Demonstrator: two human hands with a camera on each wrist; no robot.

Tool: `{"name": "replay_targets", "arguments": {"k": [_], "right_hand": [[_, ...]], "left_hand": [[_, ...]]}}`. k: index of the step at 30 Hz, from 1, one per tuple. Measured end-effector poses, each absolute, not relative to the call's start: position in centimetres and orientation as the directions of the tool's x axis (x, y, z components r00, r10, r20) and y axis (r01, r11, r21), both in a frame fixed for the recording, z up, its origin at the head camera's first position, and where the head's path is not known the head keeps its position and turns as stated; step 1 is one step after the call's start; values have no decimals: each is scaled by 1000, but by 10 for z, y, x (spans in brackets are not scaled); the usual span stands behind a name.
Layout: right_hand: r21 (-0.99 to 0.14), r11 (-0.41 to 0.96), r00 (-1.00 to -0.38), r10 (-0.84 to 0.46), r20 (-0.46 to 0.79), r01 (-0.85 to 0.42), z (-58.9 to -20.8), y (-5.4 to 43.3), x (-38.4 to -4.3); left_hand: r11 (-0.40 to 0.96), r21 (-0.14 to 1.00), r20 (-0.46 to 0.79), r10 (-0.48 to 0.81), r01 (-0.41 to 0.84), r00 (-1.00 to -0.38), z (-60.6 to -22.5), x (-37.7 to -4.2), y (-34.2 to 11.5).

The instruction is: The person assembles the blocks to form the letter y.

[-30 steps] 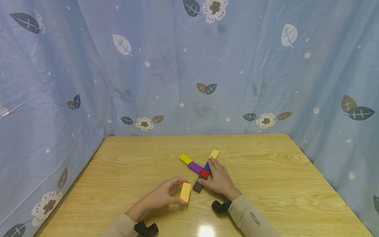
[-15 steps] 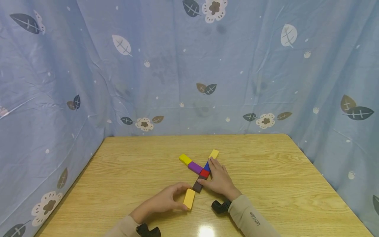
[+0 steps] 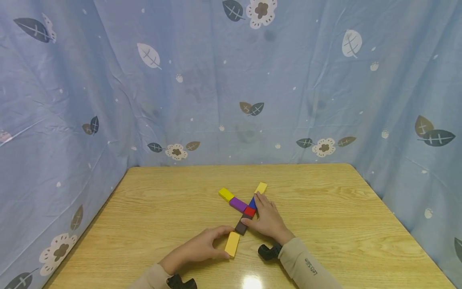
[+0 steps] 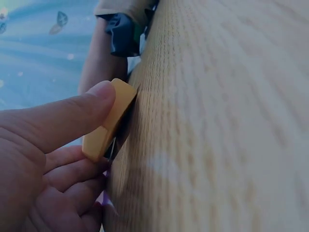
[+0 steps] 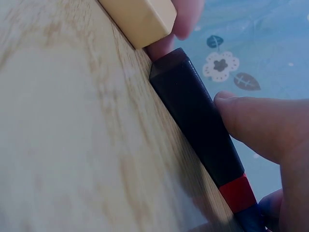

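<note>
My left hand (image 3: 203, 245) pinches an orange-yellow wooden block (image 3: 232, 245), thumb at the near end and fingers at the far one. In the left wrist view this block (image 4: 98, 140) is close over the wood. Its far end comes near the free end of a dark brown block (image 3: 240, 227), and the right wrist view shows a small gap there. My right hand (image 3: 268, 220) rests on the row, thumb touching the dark block (image 5: 193, 111), fingertips at the blue block (image 3: 252, 203) and pale yellow block (image 3: 261, 187). A red block (image 3: 249, 211) joins dark and blue.
A purple block (image 3: 238, 204) and a bright yellow block (image 3: 225, 194) branch off to the far left from the red one. Everything lies on a wooden table (image 3: 343, 224) with a blue patterned curtain (image 3: 202, 92) around its back and sides.
My left hand has moved right and slightly nearer with the orange-yellow block, bringing it to the end of the dark block and roughly into line. The right hand has stayed put.
</note>
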State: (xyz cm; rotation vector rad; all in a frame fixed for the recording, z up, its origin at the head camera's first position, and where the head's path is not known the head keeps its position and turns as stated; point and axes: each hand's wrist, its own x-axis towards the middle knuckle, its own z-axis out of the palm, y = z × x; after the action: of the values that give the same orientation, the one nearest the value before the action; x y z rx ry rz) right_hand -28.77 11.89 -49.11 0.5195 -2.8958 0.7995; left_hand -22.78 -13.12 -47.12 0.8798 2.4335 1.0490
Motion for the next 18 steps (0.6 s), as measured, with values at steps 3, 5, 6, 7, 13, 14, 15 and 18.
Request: {"name": "replay_targets", "arguments": {"k": [3, 5, 6, 7, 13, 14, 15, 18], "right_hand": [[-479, 809, -940, -297, 167, -341, -491, 119, -287], [-479, 809, -940, -297, 168, -341, -492, 119, -287], [-480, 808, -940, -298, 166, -341, -492, 119, -287], [-482, 806, -939, -299, 170, -343, -492, 119, -287], [-492, 798, -938, -300, 175, -347, -491, 119, -287], [-493, 798, -938, -300, 176, -348, -491, 119, -287], [-493, 797, -937, -300, 178, -348, -491, 119, -287], [-489, 800, -938, -300, 176, -348, -491, 119, -287]], "left_hand": [[555, 727, -81, 654, 404, -752, -471, -227, -130], [572, 708, -84, 650, 414, -755, -472, -226, -130], [580, 699, -84, 649, 419, -756, -472, -226, -129], [587, 688, -83, 647, 427, -758, -472, -226, -129], [600, 632, -47, 661, 490, -749, -472, -226, -128], [601, 626, -42, 662, 497, -748, -472, -227, -128], [604, 619, -40, 662, 501, -749, -472, -227, -128], [606, 613, -34, 661, 507, -749, -472, -227, -127]]}}
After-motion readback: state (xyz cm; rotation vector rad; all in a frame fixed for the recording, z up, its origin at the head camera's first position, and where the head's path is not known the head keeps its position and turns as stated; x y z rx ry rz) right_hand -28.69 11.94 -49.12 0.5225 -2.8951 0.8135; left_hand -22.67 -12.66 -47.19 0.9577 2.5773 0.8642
